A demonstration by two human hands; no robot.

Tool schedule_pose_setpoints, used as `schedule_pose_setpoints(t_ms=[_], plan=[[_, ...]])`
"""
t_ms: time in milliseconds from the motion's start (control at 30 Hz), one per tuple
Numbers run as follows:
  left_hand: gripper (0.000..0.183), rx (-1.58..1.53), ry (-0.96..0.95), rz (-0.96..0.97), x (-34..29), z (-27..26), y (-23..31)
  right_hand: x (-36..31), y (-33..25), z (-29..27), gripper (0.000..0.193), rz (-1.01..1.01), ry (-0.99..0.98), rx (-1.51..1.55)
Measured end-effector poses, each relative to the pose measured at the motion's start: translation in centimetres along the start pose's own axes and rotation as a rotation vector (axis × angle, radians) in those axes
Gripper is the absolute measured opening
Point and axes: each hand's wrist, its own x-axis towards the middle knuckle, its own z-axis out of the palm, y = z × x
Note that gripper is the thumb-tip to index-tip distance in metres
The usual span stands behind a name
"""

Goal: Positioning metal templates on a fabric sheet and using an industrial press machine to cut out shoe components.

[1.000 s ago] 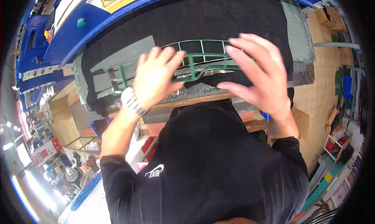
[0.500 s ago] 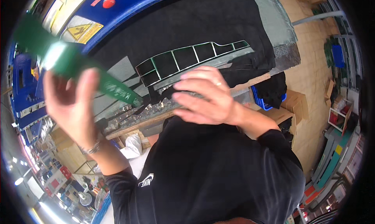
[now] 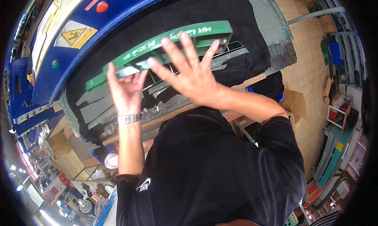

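Observation:
A long green cutting die [image 3: 143,46], a shallow frame with white handwriting on its side, is tilted above the bench. My left hand [image 3: 128,94] grips its near edge toward the left end. My right hand [image 3: 195,80] spreads its fingers over the middle and right of the die; whether the fingertips press on it I cannot tell. Below, a second cutting die [image 3: 237,47] with narrow cells lies on black sheet material [image 3: 157,17], mostly covered by the held die and my hands.
A blue machine [image 3: 51,74] with a red button [image 3: 102,7] and a yellow warning sign [image 3: 76,35] stands beyond the bench at left. Black offcuts lie along the near edge. Cardboard boxes [image 3: 294,104] stand on the floor at right.
My left hand has swung the green die from the far left, where it stood on end, to lie across the bench. My right hand has risen and spread its fingers over it.

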Motion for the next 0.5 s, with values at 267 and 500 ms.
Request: schedule_pose_setpoints(t_ms=[267, 500], plan=[[0.075, -0.088, -0.124, -0.112, 1.5, 3.1, -5.2, 2.5, 7.8, -0.3, 0.066, -0.098, -0.163, -0.107], [0.076, -0.121, -0.084, -0.151, 3.1, 4.5, -7.3, 3.6, 12.2, 0.8, 0.103, -0.22, -0.218, -0.163]])
